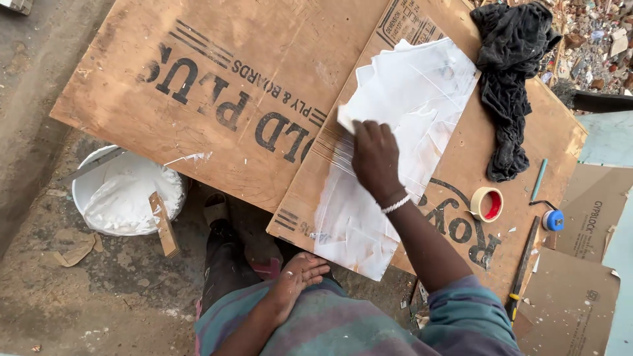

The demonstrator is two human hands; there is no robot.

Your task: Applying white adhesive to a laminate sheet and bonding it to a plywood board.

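Observation:
My right hand [374,158] presses a small flat white-smeared scraper [345,118] onto a narrow plywood board [455,171]. White putty [402,112] is spread in a long patch down the middle of that board, streaked where the scraper passes. My left hand [300,273] rests loosely on my thigh, fingers slightly curled, holding nothing. A larger plywood sheet [217,79] with dark printed lettering lies under and to the left of the narrow board.
A white bucket of putty [128,191] with a wooden stick [163,224] stands on the ground at left. A black cloth [511,79], tape roll [486,204], blue-capped item [552,220] and a long tool [522,267] lie at right. Rubble is at top right.

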